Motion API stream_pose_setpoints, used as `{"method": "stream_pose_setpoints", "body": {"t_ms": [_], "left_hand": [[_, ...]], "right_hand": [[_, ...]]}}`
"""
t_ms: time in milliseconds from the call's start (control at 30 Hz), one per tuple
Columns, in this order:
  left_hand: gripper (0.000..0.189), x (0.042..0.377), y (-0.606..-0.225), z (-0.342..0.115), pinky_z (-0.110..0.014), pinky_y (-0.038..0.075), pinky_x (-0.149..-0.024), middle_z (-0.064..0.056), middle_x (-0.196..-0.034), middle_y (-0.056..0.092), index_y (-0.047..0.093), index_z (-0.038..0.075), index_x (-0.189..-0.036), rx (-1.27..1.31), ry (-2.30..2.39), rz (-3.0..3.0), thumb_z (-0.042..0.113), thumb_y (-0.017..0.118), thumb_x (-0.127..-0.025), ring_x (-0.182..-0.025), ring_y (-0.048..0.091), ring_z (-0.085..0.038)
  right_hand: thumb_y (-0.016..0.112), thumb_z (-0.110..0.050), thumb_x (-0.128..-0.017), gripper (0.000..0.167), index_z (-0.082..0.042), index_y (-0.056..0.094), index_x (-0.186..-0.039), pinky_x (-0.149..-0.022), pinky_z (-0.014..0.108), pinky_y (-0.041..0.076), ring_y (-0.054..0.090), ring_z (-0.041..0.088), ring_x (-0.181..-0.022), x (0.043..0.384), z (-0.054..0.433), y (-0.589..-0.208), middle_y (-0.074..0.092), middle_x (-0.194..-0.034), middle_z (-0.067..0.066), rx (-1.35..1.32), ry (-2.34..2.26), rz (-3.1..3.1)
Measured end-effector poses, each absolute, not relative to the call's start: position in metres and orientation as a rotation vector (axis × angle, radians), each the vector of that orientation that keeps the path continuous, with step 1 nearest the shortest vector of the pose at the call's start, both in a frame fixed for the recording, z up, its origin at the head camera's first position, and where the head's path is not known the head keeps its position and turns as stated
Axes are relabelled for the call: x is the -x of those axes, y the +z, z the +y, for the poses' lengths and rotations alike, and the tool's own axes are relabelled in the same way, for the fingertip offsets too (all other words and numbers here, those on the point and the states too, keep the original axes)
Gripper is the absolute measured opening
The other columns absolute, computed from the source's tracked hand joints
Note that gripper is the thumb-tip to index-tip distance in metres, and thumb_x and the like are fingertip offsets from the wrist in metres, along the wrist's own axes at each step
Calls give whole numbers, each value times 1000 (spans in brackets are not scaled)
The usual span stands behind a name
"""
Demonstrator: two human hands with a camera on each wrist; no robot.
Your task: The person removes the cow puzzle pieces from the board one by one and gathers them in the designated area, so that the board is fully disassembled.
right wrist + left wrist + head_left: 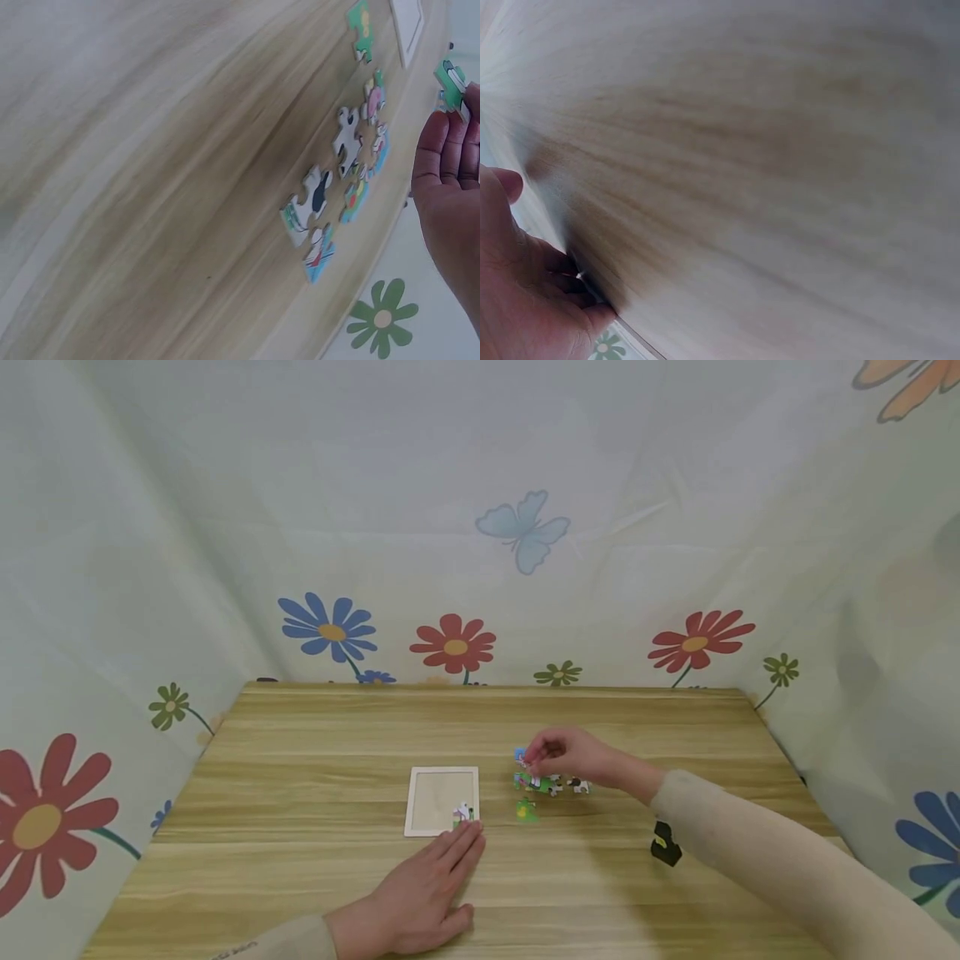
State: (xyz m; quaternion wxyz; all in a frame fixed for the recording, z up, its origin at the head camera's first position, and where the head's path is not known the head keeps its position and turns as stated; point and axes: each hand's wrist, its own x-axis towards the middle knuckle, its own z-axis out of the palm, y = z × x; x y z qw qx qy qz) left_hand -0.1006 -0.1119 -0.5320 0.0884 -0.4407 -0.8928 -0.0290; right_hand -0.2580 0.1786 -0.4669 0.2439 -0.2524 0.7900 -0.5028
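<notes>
A shallow jigsaw tray with a white border [408, 802] lies left of the table's middle. One white and green puzzle piece [462, 812] sits in its lower right corner. My left hand [420, 887] lies flat, its straight fingertips at the tray's bottom edge beside that piece. Over the loose puzzle pieces [540, 783] to the tray's right, my right hand [573, 757] pinches a green and white puzzle piece [452, 86] between thumb and fingers. In the left wrist view the left hand [529, 292] shows, but the tray's pieces are out of sight.
A green piece with a yellow patch [526, 811] lies nearest me among the loose ones. A small black object [665, 844] stands under the right forearm. Flower-printed cloth [390, 527] hangs behind the wooden table [300, 735] and on both sides.
</notes>
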Motion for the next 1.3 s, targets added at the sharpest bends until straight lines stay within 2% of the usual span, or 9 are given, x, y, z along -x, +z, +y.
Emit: {"method": "stream_pose_setpoints", "body": {"t_ms": [167,433,1033,1300], "left_hand": [[76,101,-531,-113,-42,28,-110,-23,-152,20,29,-6,-145,1310,-86,-2664,44,47,-90,-140,20,-33],[76,100,-530,-112,-42,28,-110,-23,-152,22,30,-6,-145,1309,-82,-2657,44,47,-90,-140,22,-33],[75,99,-524,-111,-42,28,-110,-24,-152,21,29,-6,-145,1319,-72,-2684,44,46,-91,-140,21,-33],[75,98,-524,-111,-41,29,-109,-24,-151,23,32,-6,-144,1316,-45,-2663,45,47,-91,-139,23,-33]], "right_hand": [[71,-13,-85,23,-1,65,-104,-78,45,52,60,22,-85,257,186,-473,66,-94,9,671,-1328,2176],[71,-7,-84,18,0,67,-100,-75,30,53,61,23,-85,252,192,-483,67,-91,8,764,-1245,2192],[72,-13,-84,9,-14,67,-92,-71,24,52,59,6,-79,240,195,-496,64,-87,-10,1035,-914,2501],[73,-10,-83,10,-12,66,-90,-69,24,51,58,6,-77,235,194,-500,63,-85,-7,1169,-918,2530]]}}
